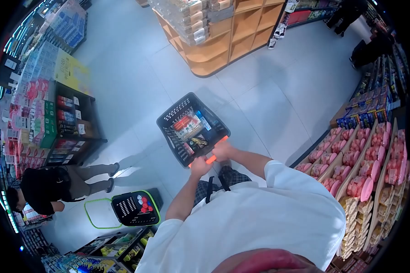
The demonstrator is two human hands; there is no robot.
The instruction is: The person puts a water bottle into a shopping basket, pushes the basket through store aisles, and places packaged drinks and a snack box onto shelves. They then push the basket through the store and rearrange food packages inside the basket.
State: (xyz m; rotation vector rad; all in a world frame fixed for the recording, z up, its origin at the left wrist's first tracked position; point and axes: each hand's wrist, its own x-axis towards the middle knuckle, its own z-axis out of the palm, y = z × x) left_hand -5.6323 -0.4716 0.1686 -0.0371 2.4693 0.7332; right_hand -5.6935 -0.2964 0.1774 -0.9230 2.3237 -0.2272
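Observation:
My left hand (200, 167) is closed round the orange handle (211, 159) of a black shopping basket (171, 110). Farther along the same handle, my right hand (223, 151) is closed too. The basket stands in front of me with its perforated sides tilted in view. Inside it lie several packaged goods: a red-and-white pack (187, 126), a blue-and-white package (203, 120) and some dark packets (198, 142). Their exact kinds are too small to tell.
A wooden shelf unit (209, 63) stands ahead. Pink packs (360, 187) fill racks on the right. On the left, a person in black (45, 191) bends near stocked shelves, beside a black-and-green basket (127, 220). Other people stand at the far right.

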